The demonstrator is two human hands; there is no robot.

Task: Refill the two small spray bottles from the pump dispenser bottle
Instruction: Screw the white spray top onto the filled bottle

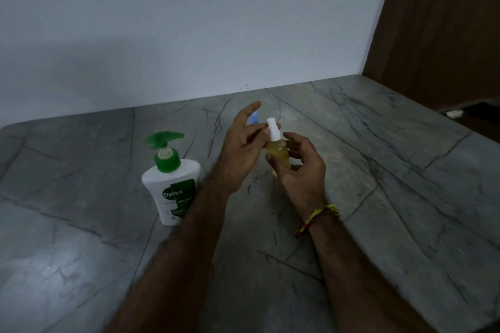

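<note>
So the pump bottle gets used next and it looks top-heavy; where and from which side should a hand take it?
Grip the Dettol pump bottle round its narrow shoulder just below the green collar, coming from its left side. It stands upright, the body tapers there so fingers can wrap it, the left side is free, and both forearms crowd its right.

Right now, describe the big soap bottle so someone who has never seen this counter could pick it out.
On the grey veined stone counter, left of the two hands, stands a white plastic pump dispenser bottle. It has a green collar, a green pump head and a green Dettol label. It is larger than the small clear spray bottle of yellowish liquid in the hands.
</note>
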